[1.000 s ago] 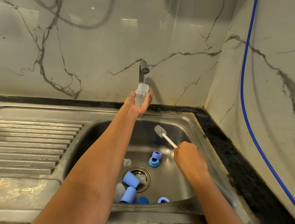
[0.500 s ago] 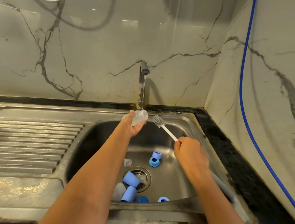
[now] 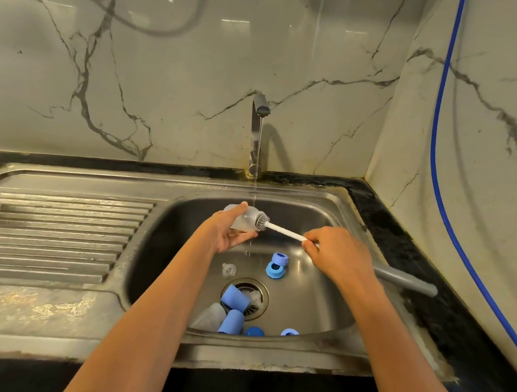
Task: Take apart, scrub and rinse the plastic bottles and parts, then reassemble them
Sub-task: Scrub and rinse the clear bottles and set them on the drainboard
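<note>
Two hands work over the sink point(image 3: 168, 250). Left hand point(image 3: 227, 235) grips a clear bottle point(image 3: 244, 218) lying sideways, mouth rightward. Right hand point(image 3: 339, 256) pinches the white brush point(image 3: 282, 230) handle, bristles at the bottle's mouth. Thin stream from the tap point(image 3: 258, 133) falls past the neck. Blue caps point(image 3: 235, 300) and rings point(image 3: 276, 264) lie around the drain point(image 3: 260, 289).

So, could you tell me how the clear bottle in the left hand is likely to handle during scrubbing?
Probably slippery: water from the tap runs right by the clear bottle. Likely light, as the left hand holds it sideways between thumb and fingers. It may twist when the brush presses at its mouth.
</note>
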